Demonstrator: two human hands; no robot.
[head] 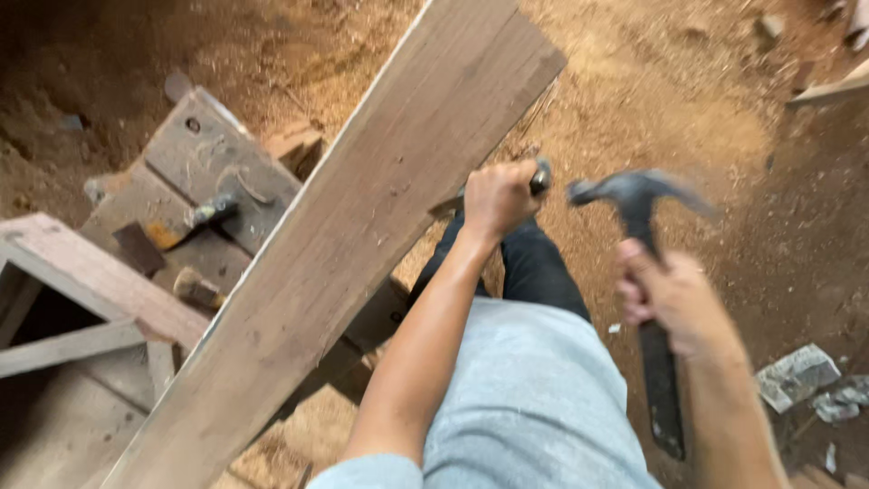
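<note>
- Wooden plank, just one, runs slantwise from lower left to upper right, over a worn worktop.
- Left hand is a closed fist round one dark metal tool, held at the plank's right edge.
- Right hand clamps the handle of one claw hammer, head raised and blurred, just right of the tool.
- One more hammer lies on the worktop.
- Sawdust floor all around, with two grey stone chunks at right.

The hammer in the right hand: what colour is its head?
Dark grey metal hammer head, slightly motion-blurred, seen in the head view.
</note>
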